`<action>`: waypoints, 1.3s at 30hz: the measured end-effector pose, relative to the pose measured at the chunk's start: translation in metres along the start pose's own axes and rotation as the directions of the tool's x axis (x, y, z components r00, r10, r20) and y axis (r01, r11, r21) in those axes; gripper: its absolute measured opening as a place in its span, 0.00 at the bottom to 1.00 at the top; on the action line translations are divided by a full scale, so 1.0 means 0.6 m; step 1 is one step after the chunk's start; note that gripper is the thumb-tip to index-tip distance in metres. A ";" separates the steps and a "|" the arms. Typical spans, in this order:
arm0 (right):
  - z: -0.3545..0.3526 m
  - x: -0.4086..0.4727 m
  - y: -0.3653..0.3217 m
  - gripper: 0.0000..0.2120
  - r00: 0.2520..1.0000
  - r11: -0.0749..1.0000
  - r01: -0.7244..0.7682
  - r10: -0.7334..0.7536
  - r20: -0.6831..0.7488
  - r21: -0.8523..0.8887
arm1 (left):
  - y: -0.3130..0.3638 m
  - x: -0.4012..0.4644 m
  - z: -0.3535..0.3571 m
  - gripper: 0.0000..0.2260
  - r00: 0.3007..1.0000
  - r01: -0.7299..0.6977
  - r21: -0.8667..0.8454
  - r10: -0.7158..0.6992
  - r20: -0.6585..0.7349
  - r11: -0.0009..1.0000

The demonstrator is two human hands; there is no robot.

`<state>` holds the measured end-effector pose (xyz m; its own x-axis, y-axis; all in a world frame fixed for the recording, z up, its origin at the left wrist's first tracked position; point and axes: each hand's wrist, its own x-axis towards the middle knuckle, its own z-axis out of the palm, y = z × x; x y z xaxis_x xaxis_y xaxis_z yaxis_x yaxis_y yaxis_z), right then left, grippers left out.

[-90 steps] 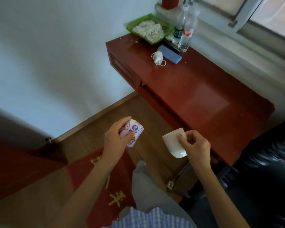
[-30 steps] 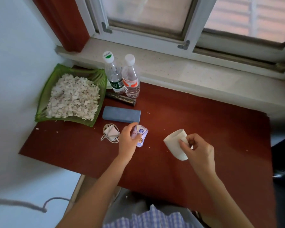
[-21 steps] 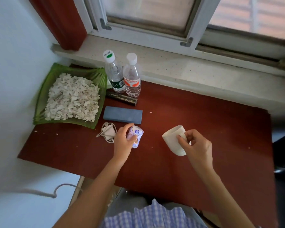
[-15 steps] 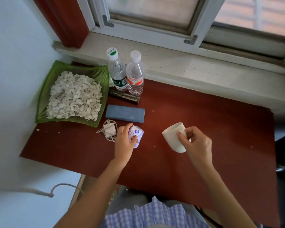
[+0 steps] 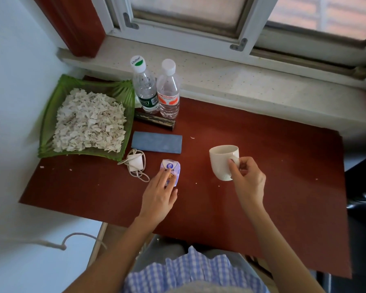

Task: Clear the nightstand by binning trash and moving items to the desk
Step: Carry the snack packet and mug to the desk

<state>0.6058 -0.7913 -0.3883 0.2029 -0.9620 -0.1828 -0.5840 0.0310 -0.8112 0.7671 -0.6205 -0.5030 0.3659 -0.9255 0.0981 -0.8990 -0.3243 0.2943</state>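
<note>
A small purple-and-white tissue pack (image 5: pixel 171 170) lies flat on the red-brown desk (image 5: pixel 273 176), just right of a white charger with its cable (image 5: pixel 135 162). My left hand (image 5: pixel 160 195) rests over the pack's near end, fingers stretched out on top of it, not wrapped around it. My right hand (image 5: pixel 246 180) pinches the handle of a white mug (image 5: pixel 223 160), which stands upright at the desk's middle; whether its base touches the wood is unclear.
A green tray (image 5: pixel 51 115) heaped with white paper scraps fills the desk's far left corner. Two water bottles (image 5: pixel 156 89) stand by the window sill, with a dark stick-like case (image 5: pixel 154 121) and a blue flat case (image 5: pixel 156 142) in front of them. A black chair (image 5: pixel 363 208) sits right.
I walked up to the desk. My left hand lowered the tissue pack onto the desk and flattened out over it. The mug came down and turned upright.
</note>
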 end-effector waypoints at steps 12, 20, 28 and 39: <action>0.015 0.025 0.006 0.07 0.998 0.999 0.049 -0.049 -0.050 -0.002 | 0.030 0.040 -0.003 0.17 0.997 -0.076 0.050 0.074 0.031 0.996; 0.052 0.094 -0.012 0.09 0.991 0.991 0.134 -0.134 -0.019 0.018 | 0.075 0.084 0.016 0.18 0.988 -0.130 0.028 0.128 0.083 0.991; 0.102 0.158 -0.024 0.10 0.975 0.975 0.218 -0.220 0.041 0.044 | 0.084 0.076 0.037 0.18 0.987 -0.120 0.056 0.113 0.118 0.991; 0.144 0.170 -0.020 0.10 0.984 0.973 0.154 -0.166 0.062 0.173 | 0.081 0.072 0.042 0.19 0.986 -0.138 0.083 0.130 0.101 0.987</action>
<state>0.7014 -0.8667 -0.4453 0.3452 -0.9352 -0.0792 -0.4013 -0.0708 -0.9132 0.7331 -0.6813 -0.5086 0.2200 -0.9747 0.0390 -0.9579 -0.2083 0.1976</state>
